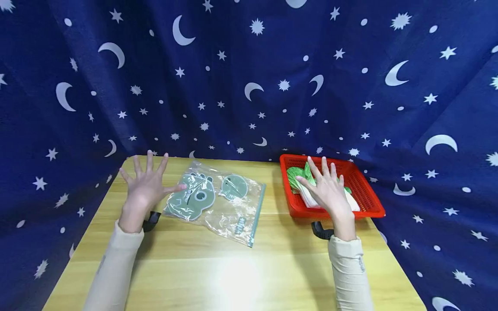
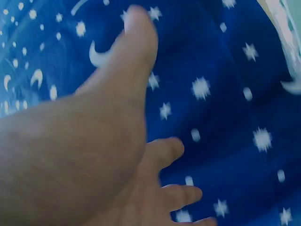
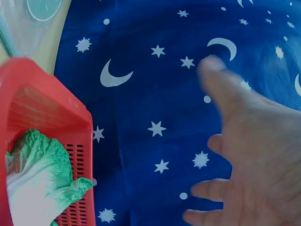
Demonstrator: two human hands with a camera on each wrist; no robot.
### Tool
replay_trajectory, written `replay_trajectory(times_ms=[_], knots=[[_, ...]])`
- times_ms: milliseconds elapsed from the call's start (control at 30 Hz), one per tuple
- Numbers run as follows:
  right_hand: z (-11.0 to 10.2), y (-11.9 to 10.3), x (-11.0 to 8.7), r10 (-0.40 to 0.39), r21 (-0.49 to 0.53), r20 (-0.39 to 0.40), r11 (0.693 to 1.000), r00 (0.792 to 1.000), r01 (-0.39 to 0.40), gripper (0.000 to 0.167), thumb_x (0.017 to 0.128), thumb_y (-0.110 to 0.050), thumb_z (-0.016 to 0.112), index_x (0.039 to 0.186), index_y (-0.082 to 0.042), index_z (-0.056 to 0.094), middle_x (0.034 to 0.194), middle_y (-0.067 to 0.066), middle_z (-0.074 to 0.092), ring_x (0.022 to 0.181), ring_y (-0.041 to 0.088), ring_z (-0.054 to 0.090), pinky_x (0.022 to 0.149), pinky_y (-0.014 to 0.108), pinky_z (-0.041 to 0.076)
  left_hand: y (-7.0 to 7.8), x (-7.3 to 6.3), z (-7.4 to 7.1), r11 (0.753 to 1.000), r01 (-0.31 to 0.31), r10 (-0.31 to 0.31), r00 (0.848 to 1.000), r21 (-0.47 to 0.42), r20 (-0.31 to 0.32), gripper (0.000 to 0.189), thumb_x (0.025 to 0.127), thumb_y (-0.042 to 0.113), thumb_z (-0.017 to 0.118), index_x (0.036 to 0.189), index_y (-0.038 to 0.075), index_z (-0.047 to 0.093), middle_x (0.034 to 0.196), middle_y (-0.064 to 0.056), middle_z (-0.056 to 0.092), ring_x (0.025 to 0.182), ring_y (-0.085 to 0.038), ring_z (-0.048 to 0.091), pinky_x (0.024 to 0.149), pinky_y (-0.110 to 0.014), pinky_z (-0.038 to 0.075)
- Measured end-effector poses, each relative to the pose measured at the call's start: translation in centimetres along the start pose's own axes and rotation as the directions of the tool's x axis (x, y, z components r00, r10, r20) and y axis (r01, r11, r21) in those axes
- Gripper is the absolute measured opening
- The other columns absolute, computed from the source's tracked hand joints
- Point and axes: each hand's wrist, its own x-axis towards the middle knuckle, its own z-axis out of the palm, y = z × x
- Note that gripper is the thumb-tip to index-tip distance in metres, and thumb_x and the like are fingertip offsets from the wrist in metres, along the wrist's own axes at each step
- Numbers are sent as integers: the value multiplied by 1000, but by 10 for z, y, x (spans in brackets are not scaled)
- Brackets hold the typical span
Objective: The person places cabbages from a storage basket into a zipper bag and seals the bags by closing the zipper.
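Here, a navy moon-and-star curtain [image 1: 233,56] fills the upper frame, above a wooden table [image 1: 186,268]. Left of centre lies a clear zip bag [image 1: 223,211]; at right, a red plastic basket [image 1: 362,192]. The left hand [image 1: 145,188], at left, and right hand [image 1: 328,188], overlapping the basket, spread their fingers wide. Bagged: a green frog-shaped piece [image 1: 188,203]; basketed: napa cabbage [image 3: 37,183].

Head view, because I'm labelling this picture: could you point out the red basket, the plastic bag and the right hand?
Red basket [image 1: 361,188]: head view, perforated right side.
Plastic bag [image 1: 223,212]: head view, clear middle.
Right hand [image 1: 330,190]: head view, back of the hand.
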Motion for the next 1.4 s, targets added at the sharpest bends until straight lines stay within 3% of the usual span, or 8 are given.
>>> replay_trajectory(times_ms=[167,300,433,567,700,900,1133,1400], knots=[[-9,15,20,-49,144,77,989,996,37,91,88,-65,52,156,-25,6,160,22,8,145,48,10,112,68,14,35,20,9,992,-120,117,990,-30,-79,95,86,67,53,153,9,20,152,-33,22,136,-56,26,106,-71,23],[-12,36,39,-28,201,183,980,983,-10,91,90,-57,57,151,-1,19,149,29,31,136,45,34,110,59,30,87,39,48,952,-298,281,941,-68,-188,59,88,48,64,119,-2,59,107,-24,66,86,-36,65,70,-45,55],[-3,58,53,34,202,317,974,948,-102,60,89,-54,58,94,6,53,84,14,58,74,26,54,71,39,49,140,48,103,911,-358,359,933,-206,-35,33,87,37,69,89,4,63,76,-7,63,58,-15,53,50,-26,46],[11,71,67,90,198,513,955,854,-220,58,89,-56,58,59,-14,32,53,-6,27,48,10,28,53,25,34,168,44,147,921,-311,350,925,-235,146,35,84,40,72,76,8,59,63,-1,56,51,-12,48,48,-26,44],[24,79,73,164,169,611,929,774,-330,58,86,-58,62,55,-19,33,51,-7,28,45,7,28,51,23,33,178,40,178,932,-296,337,920,-210,199,41,80,46,74,73,9,58,62,0,55,52,-13,48,50,-29,45],[36,89,73,170,132,657,933,734,-335,60,87,-58,61,51,-20,31,47,-8,29,44,7,27,47,23,28,180,42,201,922,-308,354,916,-233,188,34,81,38,75,80,7,59,63,1,53,51,-12,46,49,-28,42],[46,89,72,213,122,639,921,739,-371,46,88,-50,64,64,-18,40,54,-7,44,52,7,51,61,27,49,182,43,207,924,-331,360,921,-193,146,46,77,51,75,85,8,61,71,-1,60,59,-15,54,55,-33,48],[55,88,73,219,112,603,929,767,-353,44,88,-50,65,69,-14,48,54,-7,46,53,10,54,65,33,54,179,44,209,916,-344,377,914,-208,149,31,77,37,74,76,13,55,64,2,55,56,-13,50,51,-31,44]])
